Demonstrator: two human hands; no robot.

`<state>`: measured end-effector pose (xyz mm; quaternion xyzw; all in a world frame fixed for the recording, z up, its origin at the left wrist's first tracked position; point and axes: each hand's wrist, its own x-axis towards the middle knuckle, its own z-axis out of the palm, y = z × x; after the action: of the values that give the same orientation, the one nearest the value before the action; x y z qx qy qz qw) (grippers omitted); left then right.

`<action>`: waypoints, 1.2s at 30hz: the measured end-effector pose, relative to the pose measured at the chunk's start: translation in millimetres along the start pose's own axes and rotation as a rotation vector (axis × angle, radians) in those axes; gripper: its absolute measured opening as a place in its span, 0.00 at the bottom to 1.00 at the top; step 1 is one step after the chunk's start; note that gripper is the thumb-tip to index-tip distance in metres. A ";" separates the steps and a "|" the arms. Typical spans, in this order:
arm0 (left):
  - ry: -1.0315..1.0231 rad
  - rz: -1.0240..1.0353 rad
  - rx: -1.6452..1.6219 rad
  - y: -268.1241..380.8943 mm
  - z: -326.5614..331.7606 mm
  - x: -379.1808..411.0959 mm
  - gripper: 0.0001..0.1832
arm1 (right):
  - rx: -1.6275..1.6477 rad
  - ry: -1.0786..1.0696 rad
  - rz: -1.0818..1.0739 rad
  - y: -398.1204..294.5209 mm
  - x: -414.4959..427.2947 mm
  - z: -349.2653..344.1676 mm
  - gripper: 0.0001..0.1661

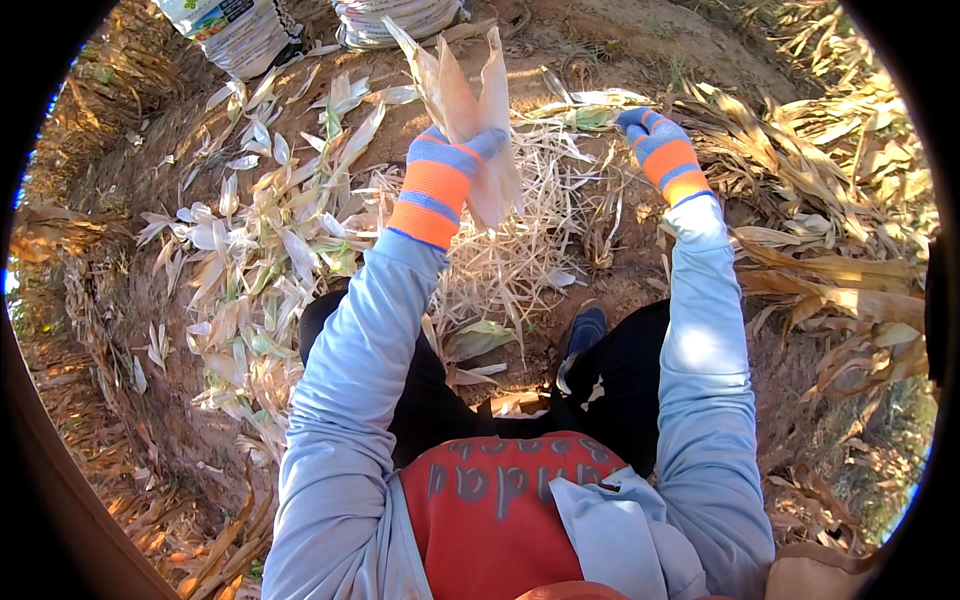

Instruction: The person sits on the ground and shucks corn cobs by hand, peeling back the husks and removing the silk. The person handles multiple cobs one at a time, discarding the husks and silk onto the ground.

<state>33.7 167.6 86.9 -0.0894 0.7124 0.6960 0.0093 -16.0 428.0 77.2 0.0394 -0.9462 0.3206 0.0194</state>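
Both my hands wear blue and orange knit gloves. My left hand (450,161) grips several dry corn husks (461,90), their pale blades fanned upward past the fingers and one hanging below the palm. Out to the right, my right hand (656,142) has its fingers curled at the end of a greenish corn husk (589,116). Whether it pinches that husk or only rests against it cannot be made out. Below and between the hands lies a heap of shredded pale straw-like strips (525,232) on the bare soil.
Loose husks (255,255) are strewn over the ground to the left. Dry corn stalks and leaves (817,165) are piled at the right. Two filled woven sacks, one at the far left (244,37) and another beside it (397,22), stand at the back. My blue shoe (587,330) is close to the straw.
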 end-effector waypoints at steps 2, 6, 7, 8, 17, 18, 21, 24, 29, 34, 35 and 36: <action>-0.013 -0.019 0.059 -3.2 6.1 0.6 0.17 | 0.143 -0.075 -0.076 -17.8 -3.9 6.6 0.11; -0.032 -0.011 0.129 -6.1 14.3 -0.8 0.19 | 0.502 -0.311 -0.049 -54.9 -15.1 21.4 0.11; -0.033 -0.017 0.126 -6.9 14.1 -1.6 0.19 | 0.480 -0.314 -0.059 -62.7 -18.7 25.1 0.12; -0.033 -0.022 0.124 -7.4 13.9 -2.4 0.18 | 0.458 -0.317 -0.069 -69.5 -22.2 28.3 0.12; -0.087 0.118 0.240 -13.3 24.9 -1.9 0.16 | 0.303 -0.269 -0.097 -71.4 -22.3 41.5 0.14; -0.079 0.137 0.231 -13.9 26.0 -2.4 0.16 | 0.281 -0.306 -0.054 -78.0 -23.3 35.3 0.15; -0.058 0.177 0.224 -17.7 28.0 -2.8 0.16 | 0.268 -0.291 -0.061 -77.1 -24.0 37.5 0.15; -0.043 0.177 0.242 -21.6 29.2 0.2 0.16 | 0.216 -0.236 -0.106 -74.7 -24.0 41.0 0.16; -0.043 0.209 0.221 -22.3 31.5 0.0 0.17 | 0.175 -0.191 -0.170 -78.3 -27.4 40.2 0.16; 0.043 0.213 0.260 -25.8 24.8 7.7 0.18 | 0.286 -0.243 -0.253 -86.6 -35.5 36.4 0.13; 0.050 0.220 0.209 -23.5 22.0 9.5 0.18 | 0.267 -0.230 -0.228 -85.1 -34.6 33.4 0.12; 0.093 0.190 0.193 -21.4 14.9 11.5 0.17 | 0.254 -0.223 -0.211 -85.3 -32.7 29.3 0.11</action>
<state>23.7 180.7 63.7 -0.0524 0.7810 0.6171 -0.0813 23.7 344.7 103.5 0.1758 -0.8851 0.4272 -0.0573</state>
